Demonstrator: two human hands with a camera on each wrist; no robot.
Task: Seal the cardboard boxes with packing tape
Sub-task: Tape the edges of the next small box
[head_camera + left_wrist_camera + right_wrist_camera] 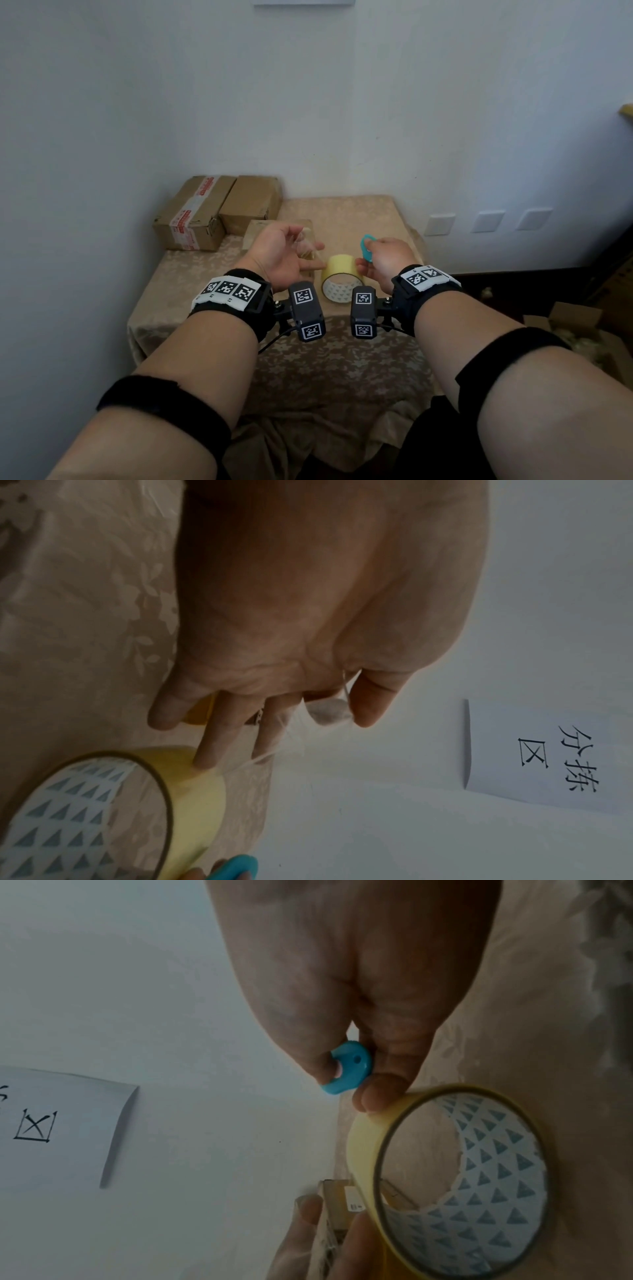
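Note:
A yellow packing tape roll (342, 278) (197, 791) (363, 1139) stands on its edge on the cloth-covered table (359, 212). My left hand (306, 245) (342, 712), palm up, pinches the end of a clear tape strip (308, 254) (291, 739) pulled from the roll; one finger touches the roll. My right hand (368, 251) (346, 1074) pinches a small teal cutter (367, 248) (352, 1064) between thumb and forefinger, and its lower fingers press on the roll's rim. A small cardboard box (255, 229) lies just behind my left hand, partly hidden.
Two larger cardboard boxes (195, 212) (250, 202) sit at the table's back left against the wall, one with red-printed tape. An open carton (575, 329) is on the floor to the right. A paper sign (548, 750) hangs on the wall.

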